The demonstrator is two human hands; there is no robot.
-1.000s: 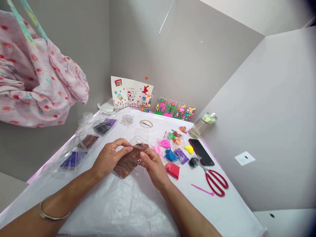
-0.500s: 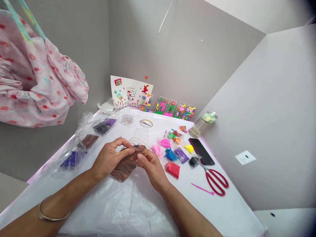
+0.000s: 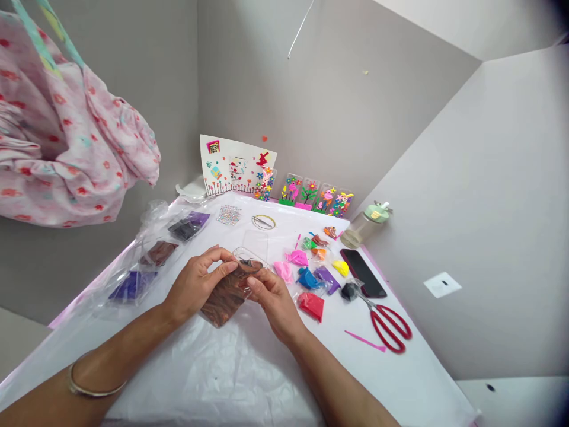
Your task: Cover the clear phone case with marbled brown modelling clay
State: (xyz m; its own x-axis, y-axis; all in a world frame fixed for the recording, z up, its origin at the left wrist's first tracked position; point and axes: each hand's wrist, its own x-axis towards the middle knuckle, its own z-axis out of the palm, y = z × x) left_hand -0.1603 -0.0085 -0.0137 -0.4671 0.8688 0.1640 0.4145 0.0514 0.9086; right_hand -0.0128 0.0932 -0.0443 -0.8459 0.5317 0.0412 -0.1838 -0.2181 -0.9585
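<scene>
Between my hands is a clear phone case [image 3: 249, 254], tilted, with a layer of streaky dark brown clay [image 3: 222, 303] over most of it. My left hand [image 3: 200, 279] is closed on the case's left upper side, its thumb and forefinger pressing on the clay near the top. My right hand [image 3: 273, 296] grips the right edge, with the thumb on the clay and the other fingers partly hidden. At the far end the clear rim shows bare. Just beyond my hands, a small clear sheet or lid [image 3: 255, 240] lies on the white-covered table.
Packets of coloured clay [image 3: 311, 306] lie to the right, beside red-handled scissors [image 3: 391, 329], a pink tool [image 3: 365, 340], a black phone [image 3: 363, 273] and a bottle [image 3: 367, 225]. Plastic bags with dark clay [image 3: 159, 254] lie left. Decorated clear cases [image 3: 310, 193] lean at the back.
My left thumb has shifted slightly left and up, uncovering more of the clay near the top. My right hand keeps the same hold.
</scene>
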